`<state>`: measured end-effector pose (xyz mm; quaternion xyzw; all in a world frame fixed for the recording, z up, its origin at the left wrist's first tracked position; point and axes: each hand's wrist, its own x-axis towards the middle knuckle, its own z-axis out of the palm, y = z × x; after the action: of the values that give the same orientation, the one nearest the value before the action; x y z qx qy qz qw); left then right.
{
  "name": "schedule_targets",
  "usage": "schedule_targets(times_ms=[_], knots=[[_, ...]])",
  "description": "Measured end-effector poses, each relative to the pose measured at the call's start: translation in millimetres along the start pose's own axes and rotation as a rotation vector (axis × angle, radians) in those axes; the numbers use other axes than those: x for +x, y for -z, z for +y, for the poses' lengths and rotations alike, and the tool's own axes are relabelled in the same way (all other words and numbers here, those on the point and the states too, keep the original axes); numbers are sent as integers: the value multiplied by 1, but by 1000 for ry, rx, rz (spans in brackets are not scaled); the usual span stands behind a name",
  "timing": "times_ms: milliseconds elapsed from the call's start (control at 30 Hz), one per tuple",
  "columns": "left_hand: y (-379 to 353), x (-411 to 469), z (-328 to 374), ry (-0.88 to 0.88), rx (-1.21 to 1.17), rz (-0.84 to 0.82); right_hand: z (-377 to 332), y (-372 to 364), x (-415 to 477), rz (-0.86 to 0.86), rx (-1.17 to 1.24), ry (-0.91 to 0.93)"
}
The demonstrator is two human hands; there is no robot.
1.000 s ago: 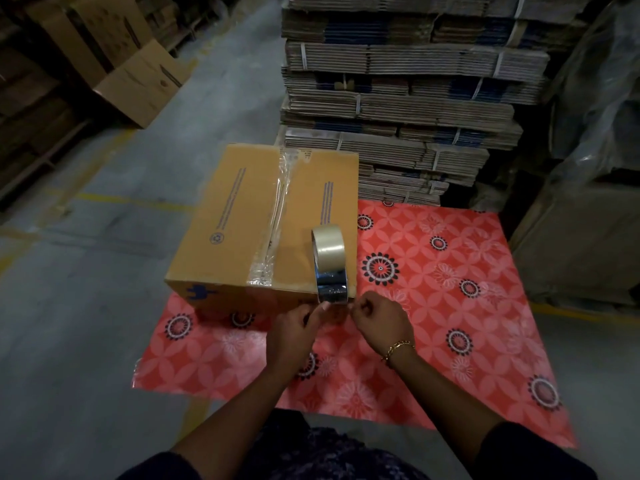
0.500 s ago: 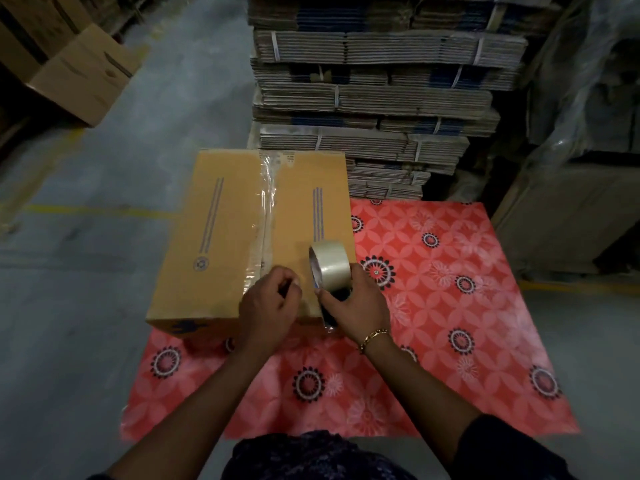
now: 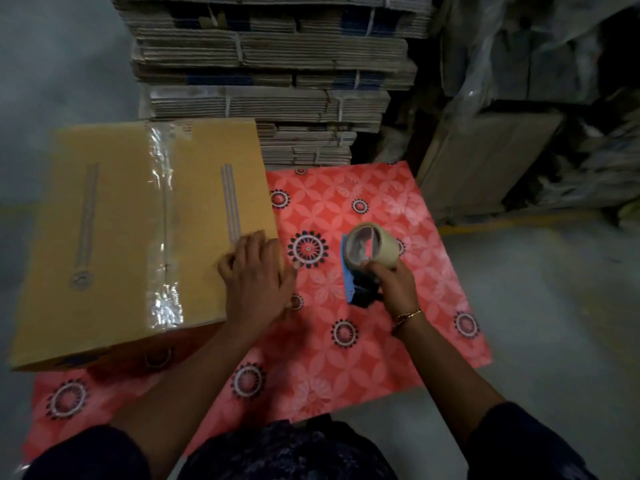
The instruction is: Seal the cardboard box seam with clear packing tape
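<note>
A closed brown cardboard box (image 3: 114, 237) lies on a red patterned mat (image 3: 363, 341), at the left. A strip of clear tape (image 3: 164, 237) runs along its middle seam from the far edge over the near edge. My left hand (image 3: 258, 278) rests flat on the box's near right corner, fingers spread, holding nothing. My right hand (image 3: 394, 282) grips a tape dispenser (image 3: 367, 258) with a blue side plate and a roll of clear tape, held just above the mat to the right of the box.
Tall stacks of flattened, strapped cartons (image 3: 270, 81) stand right behind the box and mat. Plastic-wrapped cardboard piles (image 3: 512, 133) fill the right side. Grey concrete floor (image 3: 554, 323) surrounds the mat, with a yellow line at the right.
My right hand carried the dispenser off the box's near edge to the right, over the mat. My left hand let go of the tape and now lies flat on the box corner.
</note>
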<state>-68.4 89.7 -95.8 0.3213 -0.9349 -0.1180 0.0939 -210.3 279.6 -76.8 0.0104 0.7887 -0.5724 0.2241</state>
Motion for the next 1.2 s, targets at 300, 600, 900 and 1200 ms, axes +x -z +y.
schedule_targets(times_ms=[300, 600, 900, 1200], knots=[[0, -2, 12, 26, 126, 19, 38, 63, 102, 68, 161, -273], [0, -3, 18, 60, 135, 46, 47, 66, 157, -89, 216, -403], [-3, -3, 19, 65, 146, 72, 62, 75, 167, -75, -121, -263], [-2, -3, 20, 59, 148, 57, 59, 91, 169, -197, -411, -294]])
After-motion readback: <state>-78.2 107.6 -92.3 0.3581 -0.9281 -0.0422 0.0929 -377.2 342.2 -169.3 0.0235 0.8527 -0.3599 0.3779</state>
